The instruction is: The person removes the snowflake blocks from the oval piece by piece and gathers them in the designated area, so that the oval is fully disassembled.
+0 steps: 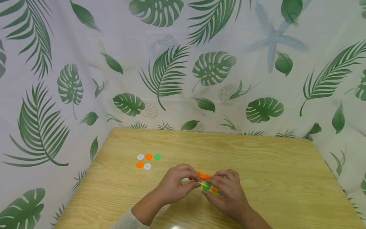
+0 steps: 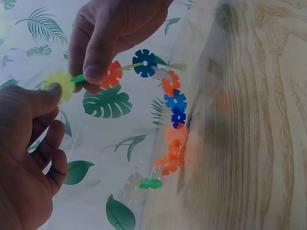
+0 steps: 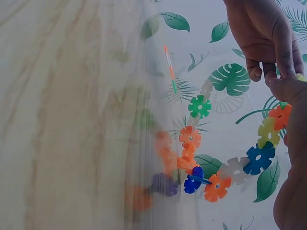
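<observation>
A chain of notched plastic snowflake discs, in orange, blue, white, yellow and green, curves across the table in both wrist views. My left hand pinches a yellow snowflake disc between thumb and fingers. The yellow disc meets the edge of a green disc at the end of the chain. Right beside it, my right hand pinches the chain, its thumb over the spot between the green disc and an orange disc. The fingertips of both hands are close together, partly hiding the joint.
On the wood-grain table, left of the hands, lie several loose discs: a white one, an orange one, a green one and others. A leaf-printed cloth hangs behind the table and at both sides.
</observation>
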The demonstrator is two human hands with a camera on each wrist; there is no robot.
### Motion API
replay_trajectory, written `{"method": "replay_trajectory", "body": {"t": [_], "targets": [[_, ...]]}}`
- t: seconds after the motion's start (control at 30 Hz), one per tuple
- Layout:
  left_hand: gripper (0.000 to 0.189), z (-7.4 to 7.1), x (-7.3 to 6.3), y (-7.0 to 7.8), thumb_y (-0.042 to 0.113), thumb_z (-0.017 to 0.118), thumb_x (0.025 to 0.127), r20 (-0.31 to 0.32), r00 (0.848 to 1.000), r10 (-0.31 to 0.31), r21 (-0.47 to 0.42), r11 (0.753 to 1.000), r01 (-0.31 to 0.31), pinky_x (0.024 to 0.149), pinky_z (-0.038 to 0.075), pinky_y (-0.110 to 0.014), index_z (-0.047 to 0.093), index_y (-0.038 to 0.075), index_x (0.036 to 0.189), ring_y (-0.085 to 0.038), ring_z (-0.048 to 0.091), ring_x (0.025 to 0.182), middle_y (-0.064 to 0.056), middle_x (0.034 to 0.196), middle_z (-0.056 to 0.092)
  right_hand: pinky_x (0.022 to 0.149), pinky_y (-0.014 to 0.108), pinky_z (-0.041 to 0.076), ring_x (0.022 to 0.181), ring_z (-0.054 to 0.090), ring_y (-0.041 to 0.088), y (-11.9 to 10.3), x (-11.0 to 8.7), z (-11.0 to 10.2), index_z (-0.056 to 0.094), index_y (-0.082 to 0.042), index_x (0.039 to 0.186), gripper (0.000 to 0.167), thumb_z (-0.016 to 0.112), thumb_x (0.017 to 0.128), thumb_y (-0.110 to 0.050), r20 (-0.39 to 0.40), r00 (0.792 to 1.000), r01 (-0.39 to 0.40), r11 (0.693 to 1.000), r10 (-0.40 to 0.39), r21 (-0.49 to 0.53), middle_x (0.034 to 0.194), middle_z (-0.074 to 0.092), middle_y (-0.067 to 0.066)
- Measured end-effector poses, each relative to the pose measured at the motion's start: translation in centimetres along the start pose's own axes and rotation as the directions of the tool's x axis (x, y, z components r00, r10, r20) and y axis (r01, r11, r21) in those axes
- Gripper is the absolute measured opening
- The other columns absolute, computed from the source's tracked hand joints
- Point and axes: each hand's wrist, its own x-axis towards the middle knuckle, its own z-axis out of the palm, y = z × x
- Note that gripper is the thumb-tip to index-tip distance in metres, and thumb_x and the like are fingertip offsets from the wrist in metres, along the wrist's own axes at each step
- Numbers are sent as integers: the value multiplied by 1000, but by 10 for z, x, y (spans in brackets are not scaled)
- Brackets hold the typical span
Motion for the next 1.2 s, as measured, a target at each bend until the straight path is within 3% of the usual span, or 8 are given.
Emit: {"method": "replay_trajectory", "body": {"t": [0.27,0.6,0.9,1.2], "targets": [[2,-14,-1,-4,21,75,98,-112,991,-70,11,997,72,78,51,-31,77,20,99,-8,62,87,5,99,71,90,42,36,91,60,26,3,-2,-4,79,-5,104,36,79,93,-39,-31,999,-18,1000,19,9,94,77,3],[5,-19,-10,-9,23,75,98,-129,981,-142,17,989,146,77,50,-34,77,27,101,-9,63,87,17,97,70,91,42,35,92,60,26,3,-3,-4,79,-5,109,38,79,94,-40,-24,1000,-16,1000,16,10,95,77,3],[9,-26,-19,-22,25,72,101,-158,945,-286,73,951,300,79,54,-40,79,25,106,-6,64,84,20,98,71,92,42,34,93,59,25,2,-2,-5,78,-6,111,36,80,93,-38,-22,999,-27,999,28,34,96,77,3],[7,-33,-27,-38,21,75,98,-205,912,-354,109,918,381,81,54,-37,79,20,104,-3,66,81,18,88,72,91,43,34,92,59,26,2,-1,-5,78,-5,110,37,79,94,-38,-29,999,-14,999,15,37,95,77,3]]}}
